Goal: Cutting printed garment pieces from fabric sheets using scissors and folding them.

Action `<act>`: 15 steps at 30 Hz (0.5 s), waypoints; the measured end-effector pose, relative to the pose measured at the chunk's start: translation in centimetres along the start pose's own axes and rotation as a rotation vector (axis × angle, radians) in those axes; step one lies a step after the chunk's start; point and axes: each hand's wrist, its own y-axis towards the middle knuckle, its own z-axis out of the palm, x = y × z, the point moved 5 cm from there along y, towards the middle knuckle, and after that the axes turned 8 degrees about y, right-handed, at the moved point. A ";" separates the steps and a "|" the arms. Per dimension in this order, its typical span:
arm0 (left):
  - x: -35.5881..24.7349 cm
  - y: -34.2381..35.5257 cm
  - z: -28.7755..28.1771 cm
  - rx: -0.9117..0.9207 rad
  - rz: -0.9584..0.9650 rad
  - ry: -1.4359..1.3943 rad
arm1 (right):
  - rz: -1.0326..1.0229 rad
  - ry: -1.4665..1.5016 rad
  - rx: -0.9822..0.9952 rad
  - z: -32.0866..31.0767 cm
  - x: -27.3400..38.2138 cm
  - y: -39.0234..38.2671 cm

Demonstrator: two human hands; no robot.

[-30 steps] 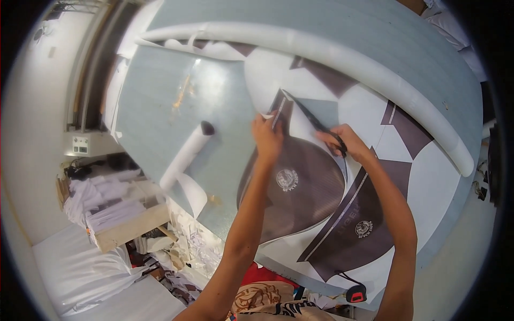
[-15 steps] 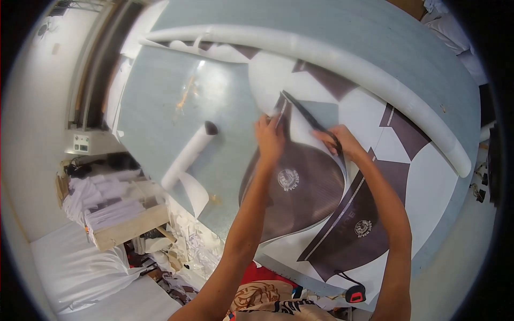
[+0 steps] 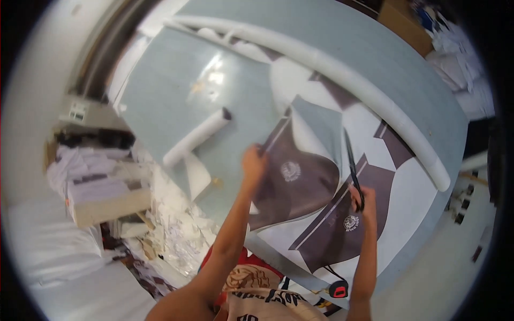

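Observation:
A dark brown printed panel [image 3: 292,195] with a round white emblem lies on the table, its pointed upper end rising toward the far side. My left hand [image 3: 254,163] is closed on its left edge; the fingers are slightly blurred. In my right hand [image 3: 364,200] are black scissors [image 3: 351,158], blades pointing away from me and seemingly together. They are over the white printed sheet [image 3: 428,179], right of the panel. Under my right hand, a second brown shape [image 3: 342,241] with an emblem is printed on that sheet.
Along the sheet's far side runs a long white roll [image 3: 321,59]. A short white roll [image 3: 198,136] lies on the grey-blue table [image 3: 160,80]. By the front edge rests a red and black tape measure [image 3: 338,289]. White scraps [image 3: 176,219] and stacked white material [image 3: 101,174] are at the left.
My left hand has moved left and nearer, drawing the panel's edge along. The scissors have come away from the panel's upper tip to the right and nearer. The view has shifted.

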 end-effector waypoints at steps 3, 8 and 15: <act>0.4 -0.7 0.3 0.105 0.057 -0.221 | -0.009 0.217 -0.099 -0.2 -3.0 -7.1; 1.6 -2.6 -4.8 0.066 0.200 -0.410 | 0.074 0.397 -0.303 3.9 -5.7 -15.8; 12.9 2.0 -14.7 -0.029 -0.008 -0.756 | 0.022 0.306 -0.303 16.1 -4.3 -23.7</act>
